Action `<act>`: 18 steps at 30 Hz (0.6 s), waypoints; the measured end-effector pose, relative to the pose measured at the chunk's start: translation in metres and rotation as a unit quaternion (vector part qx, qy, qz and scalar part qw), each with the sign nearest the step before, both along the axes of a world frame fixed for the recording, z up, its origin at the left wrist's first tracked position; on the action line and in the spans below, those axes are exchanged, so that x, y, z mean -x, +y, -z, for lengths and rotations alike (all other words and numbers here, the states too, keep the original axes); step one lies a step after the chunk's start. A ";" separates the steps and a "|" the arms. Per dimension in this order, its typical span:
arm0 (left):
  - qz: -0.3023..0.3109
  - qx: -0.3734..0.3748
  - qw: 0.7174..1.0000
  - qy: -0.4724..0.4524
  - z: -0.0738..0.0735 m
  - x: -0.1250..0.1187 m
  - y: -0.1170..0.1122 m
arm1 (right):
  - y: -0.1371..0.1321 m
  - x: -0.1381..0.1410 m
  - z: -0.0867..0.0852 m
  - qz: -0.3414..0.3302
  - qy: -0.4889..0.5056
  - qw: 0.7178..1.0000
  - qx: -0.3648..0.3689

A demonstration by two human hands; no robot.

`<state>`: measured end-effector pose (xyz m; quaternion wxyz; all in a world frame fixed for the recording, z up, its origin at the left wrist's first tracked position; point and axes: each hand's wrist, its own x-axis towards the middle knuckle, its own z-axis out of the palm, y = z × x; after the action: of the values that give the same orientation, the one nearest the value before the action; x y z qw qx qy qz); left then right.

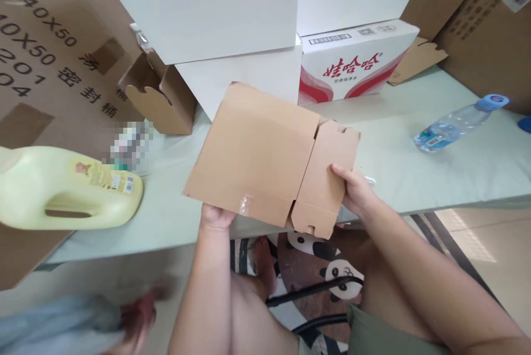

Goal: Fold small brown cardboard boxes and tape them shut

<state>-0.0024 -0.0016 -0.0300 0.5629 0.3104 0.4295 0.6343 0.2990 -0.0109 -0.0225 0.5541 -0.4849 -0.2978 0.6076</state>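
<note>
A brown, partly unfolded cardboard box point(259, 147) is held up in front of me, over the table's front edge. Its notched flap point(326, 178) points to the right, and a strip of clear tape point(245, 204) shows near its lower edge. My left hand point(218, 217) grips the lower left edge, its fingers mostly hidden under the board. My right hand point(357, 186) is closed on the notched flap, thumb on top and the other fingers behind it.
On the pale green table point(398, 178) lies a clear water bottle point(452, 125). To the left are a yellow jug point(99, 189) and an open small carton point(164, 100). White boxes point(232, 6) and a red-and-white carton point(352, 64) stand behind. Someone's leg point(62, 322) is at lower left.
</note>
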 end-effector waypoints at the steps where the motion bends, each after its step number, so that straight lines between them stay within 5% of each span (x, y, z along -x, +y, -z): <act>1: -0.012 -0.010 1.000 0.000 0.002 0.003 -0.003 | 0.001 0.000 0.001 0.004 -0.001 1.000 -0.002; 5: 0.019 0.011 1.000 0.020 0.009 0.011 -0.011 | 0.001 -0.001 0.008 0.033 -0.024 0.999 -0.017; 9: 0.185 -0.005 0.983 -0.008 0.002 0.010 -0.008 | -0.004 -0.015 -0.004 0.077 -0.044 0.996 -0.031; 13: 0.307 -0.013 0.949 -0.070 -0.018 0.001 0.000 | -0.014 -0.061 -0.051 0.187 -0.114 0.972 -0.087; 18: 0.315 0.005 0.943 -0.105 -0.026 -0.007 0.006 | -0.042 -0.145 -0.132 0.303 -0.191 0.930 -0.081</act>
<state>0.0045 0.0047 -0.0038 0.7775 0.3586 0.2517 0.4512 0.4444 -0.0527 0.1094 0.6821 -0.6121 -0.2851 0.2807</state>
